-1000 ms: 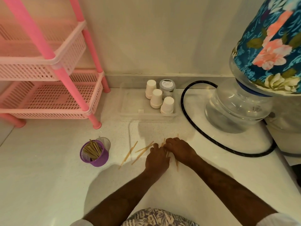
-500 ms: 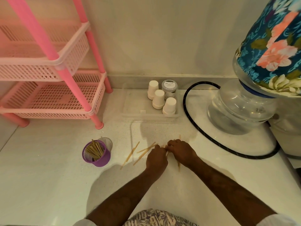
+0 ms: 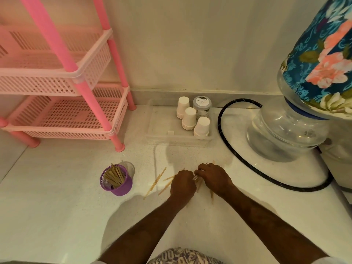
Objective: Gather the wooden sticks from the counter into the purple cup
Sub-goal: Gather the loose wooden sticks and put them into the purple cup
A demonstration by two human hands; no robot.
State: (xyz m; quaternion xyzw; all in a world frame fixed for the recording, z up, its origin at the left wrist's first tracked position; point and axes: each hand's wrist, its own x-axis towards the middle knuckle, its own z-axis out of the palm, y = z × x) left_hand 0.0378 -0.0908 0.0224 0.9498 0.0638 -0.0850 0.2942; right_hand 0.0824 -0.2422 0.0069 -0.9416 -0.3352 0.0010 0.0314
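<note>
Left hand (image 3: pixel 182 182) and right hand (image 3: pixel 214 178) curled together over loose wooden sticks (image 3: pixel 155 182), grips hidden, purple cup (image 3: pixel 119 184) of sticks at nine o'clock

1. Wooden sticks, loose (image 3: pixel 154 184): thin, flat, pale tan. Several lay scattered flat on the white counter (image 3: pixel 57 216), mid-way across it and well forward of its back edge, most slanting up to the right; some partly hidden.
2. Wooden sticks, gathered (image 3: pixel 114 177): a bundle stood on end inside the cup, leaning.
3. Purple cup (image 3: pixel 116 181): round, mesh-walled, upright, open-topped, left of the loose sticks and apart from them.
</note>
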